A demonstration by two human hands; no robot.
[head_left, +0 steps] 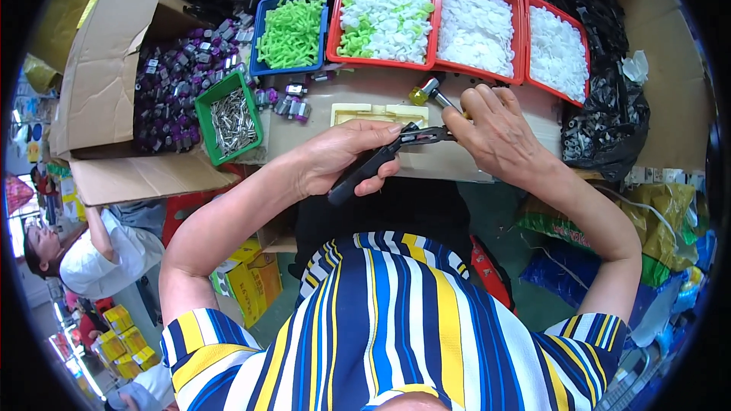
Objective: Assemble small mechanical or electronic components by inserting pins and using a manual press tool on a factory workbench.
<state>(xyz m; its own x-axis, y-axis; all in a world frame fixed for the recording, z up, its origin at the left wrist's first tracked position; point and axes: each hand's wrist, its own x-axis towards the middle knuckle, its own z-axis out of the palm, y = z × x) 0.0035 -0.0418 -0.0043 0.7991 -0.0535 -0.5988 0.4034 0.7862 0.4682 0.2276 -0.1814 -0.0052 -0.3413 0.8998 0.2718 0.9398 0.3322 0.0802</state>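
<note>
My left hand [339,152] is closed around a long black plastic piece [362,173], shaped like a handle, that slants up to the right. The thumb presses near its upper end. Dark metal pliers [430,135] are in my closed right hand [499,133]. Their jaws reach the upper end of the black piece; whether they pinch a small part there is too small to tell. Just beyond both hands lies a cream moulded holder [373,112] on the cardboard-covered bench [293,133]. A tool with a metal shaft and a yellow end [430,90] lies close to my right fingers.
Purple-and-grey small parts spill from a cardboard box [103,84] at left. Beside it are a green tray [199,118] of metal pins and a blue tray [256,34] of green pieces. Red trays [435,15] of white pieces line the back. A black bag [609,118] sits right.
</note>
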